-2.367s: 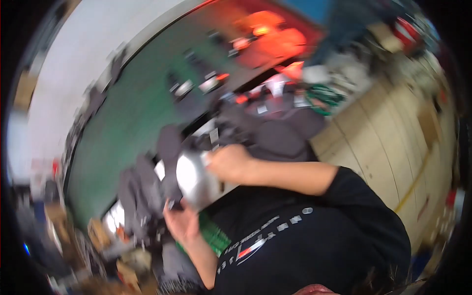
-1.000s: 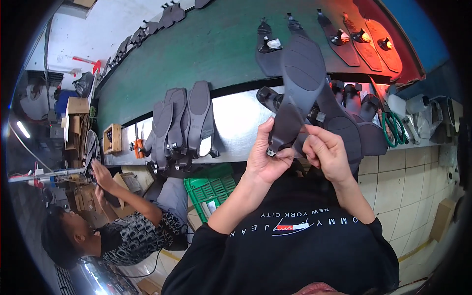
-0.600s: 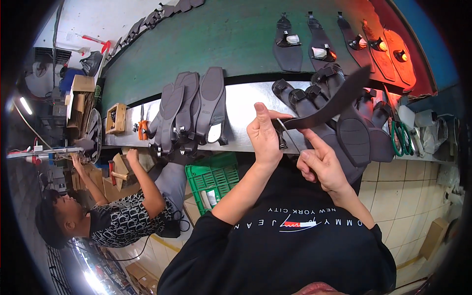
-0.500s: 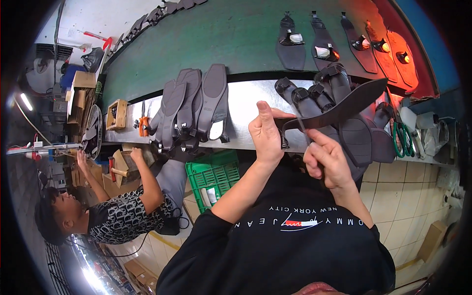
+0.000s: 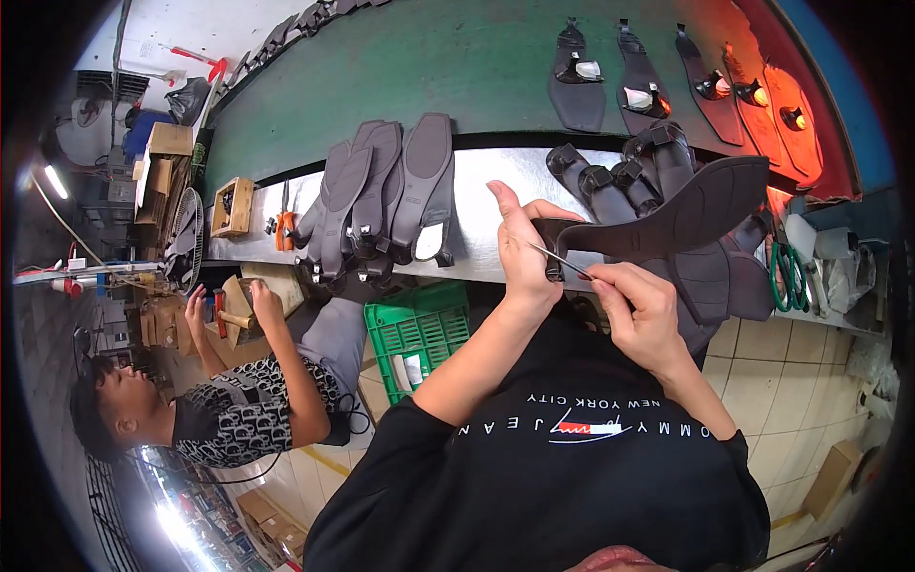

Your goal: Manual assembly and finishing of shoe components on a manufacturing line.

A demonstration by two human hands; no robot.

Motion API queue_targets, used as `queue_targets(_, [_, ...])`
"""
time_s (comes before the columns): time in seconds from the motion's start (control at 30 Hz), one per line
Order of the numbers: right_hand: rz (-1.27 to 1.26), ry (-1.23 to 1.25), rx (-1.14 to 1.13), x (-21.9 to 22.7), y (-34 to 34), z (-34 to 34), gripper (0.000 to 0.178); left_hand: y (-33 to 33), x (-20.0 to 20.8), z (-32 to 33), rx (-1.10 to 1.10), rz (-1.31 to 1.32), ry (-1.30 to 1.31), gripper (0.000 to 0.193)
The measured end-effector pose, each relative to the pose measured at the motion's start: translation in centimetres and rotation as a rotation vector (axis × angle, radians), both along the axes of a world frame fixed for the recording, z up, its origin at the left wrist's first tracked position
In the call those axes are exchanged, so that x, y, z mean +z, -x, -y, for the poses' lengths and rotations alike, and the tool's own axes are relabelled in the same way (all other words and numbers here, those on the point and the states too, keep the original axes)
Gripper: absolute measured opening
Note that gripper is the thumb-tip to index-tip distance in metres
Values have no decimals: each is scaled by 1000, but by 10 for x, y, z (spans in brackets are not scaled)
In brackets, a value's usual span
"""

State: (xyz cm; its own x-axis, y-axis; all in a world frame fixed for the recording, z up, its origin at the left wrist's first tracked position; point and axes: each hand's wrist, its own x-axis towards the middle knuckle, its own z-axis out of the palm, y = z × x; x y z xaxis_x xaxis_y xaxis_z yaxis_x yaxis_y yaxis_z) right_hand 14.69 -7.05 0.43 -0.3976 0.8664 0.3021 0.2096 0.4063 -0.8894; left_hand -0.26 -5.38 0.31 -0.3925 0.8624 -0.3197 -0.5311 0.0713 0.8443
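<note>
My left hand (image 5: 526, 248) grips the heel end of a dark sandal sole (image 5: 705, 205), thumb pointing up. The sole slants up to the right, its wide front end raised. My right hand (image 5: 640, 310) pinches a thin metal tool (image 5: 564, 261) like a rod or awl. Its far end reaches toward my left palm beside the small strap and buckle (image 5: 555, 273) at the heel; the exact contact is hidden. Behind the sole lie several black straps (image 5: 602, 183) with buckles. More dark soles (image 5: 710, 286) rest below it on the right.
Several soles (image 5: 427, 157) are piled on the metal ledge at left, near orange-handled pliers (image 5: 285, 229) and a wooden box (image 5: 233, 208). Soles with straps (image 5: 578, 100) lie on the green surface (image 5: 477, 76). Green-handled scissors (image 5: 789, 276) hang right. A green crate (image 5: 415, 329) and a seated co-worker (image 5: 238, 400) are left.
My right hand has drawn slightly down and right, and the thin tool now shows clearly across my left palm. The sole has turned, showing more of its broad face. The co-worker's hands have shifted.
</note>
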Motion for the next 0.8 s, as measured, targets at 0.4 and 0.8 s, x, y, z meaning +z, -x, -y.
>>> queue_targets(0.4, [32,-175,53,-2,3,10,6,11,-7,-11,-47,114,98,71])
queue_targets(0.8, [31,-16,9,0,16,5,7,8,5,-8,-280,654,-11,56])
